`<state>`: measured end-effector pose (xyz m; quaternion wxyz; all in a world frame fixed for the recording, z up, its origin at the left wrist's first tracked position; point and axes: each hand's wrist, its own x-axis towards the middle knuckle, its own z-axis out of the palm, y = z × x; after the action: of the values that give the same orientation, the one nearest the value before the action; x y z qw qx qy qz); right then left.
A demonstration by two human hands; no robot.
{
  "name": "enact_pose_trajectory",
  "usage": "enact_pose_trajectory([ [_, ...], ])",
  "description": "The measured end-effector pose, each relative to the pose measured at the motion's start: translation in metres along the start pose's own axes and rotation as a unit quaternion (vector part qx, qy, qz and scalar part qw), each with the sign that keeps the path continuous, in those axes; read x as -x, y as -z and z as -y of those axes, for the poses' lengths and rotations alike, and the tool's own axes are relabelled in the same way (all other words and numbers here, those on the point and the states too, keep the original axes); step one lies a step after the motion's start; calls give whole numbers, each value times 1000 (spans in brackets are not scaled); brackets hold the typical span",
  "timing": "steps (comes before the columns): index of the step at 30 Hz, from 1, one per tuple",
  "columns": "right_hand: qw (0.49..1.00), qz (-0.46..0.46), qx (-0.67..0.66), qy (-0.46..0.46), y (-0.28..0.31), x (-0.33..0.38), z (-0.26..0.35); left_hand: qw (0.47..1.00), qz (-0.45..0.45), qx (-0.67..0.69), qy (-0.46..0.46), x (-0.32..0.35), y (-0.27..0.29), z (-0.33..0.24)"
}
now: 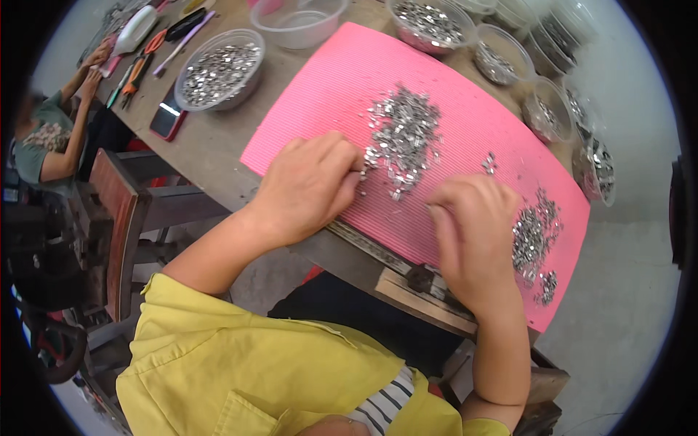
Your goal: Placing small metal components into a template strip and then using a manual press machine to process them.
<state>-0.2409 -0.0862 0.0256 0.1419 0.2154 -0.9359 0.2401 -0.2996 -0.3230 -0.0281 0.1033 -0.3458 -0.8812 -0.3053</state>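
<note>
- Leftmost, I pick up a co-worker in a grey-green top, both hands [91, 78] on the brown tabletop [206, 142] near a white plastic bottle [136, 30].
- Next come an orange-handled tool [133, 78], a slim purple stick [185, 42] and a dark-screened phone with a red edge [168, 116].
- Just beside the phone I see a round clear plastic tub [249, 89] full of small silvery metal pieces; a wider clear bowl [300, 30] stands beyond it.
- A pink ribbed mat [320, 83] covers the middle of my view, lying at a slant.
- The wearer's left hand [309, 185] is over its near left part, fingers curled in at the edge of the main heap of silvery metal pieces [405, 134]; I cannot tell whether they grip one.
- Below, a narrow metal bar [374, 249] runs along the table's near edge.
- The wearer's right hand [476, 232] is bent over the mat, thumb and fingertips drawn close together; I cannot make out anything between them.
- To its right lies a second, smaller heap of pieces [533, 236], with a little cluster [547, 288] nearer me.
- A curving row of clear plastic tubs [436, 49] holding similar pieces follows the mat's far side.
</note>
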Motion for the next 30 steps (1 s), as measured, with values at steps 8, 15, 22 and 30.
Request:
enact_pose_trajectory([
  [8,966,-100,-51,-232,41,133,1,991,31,94,-86,-3,-8,-38],
  [15,975,-106,-16,-196,25,155,11,974,90,93,-185,-6,-45,-94],
  [22,985,-96,1,-146,6,150,9,977,97,58,-181,0,-52,-103],
  [30,986,-98,37,-128,-2,141,10,976,103,11,-190,3,-55,-110],
])
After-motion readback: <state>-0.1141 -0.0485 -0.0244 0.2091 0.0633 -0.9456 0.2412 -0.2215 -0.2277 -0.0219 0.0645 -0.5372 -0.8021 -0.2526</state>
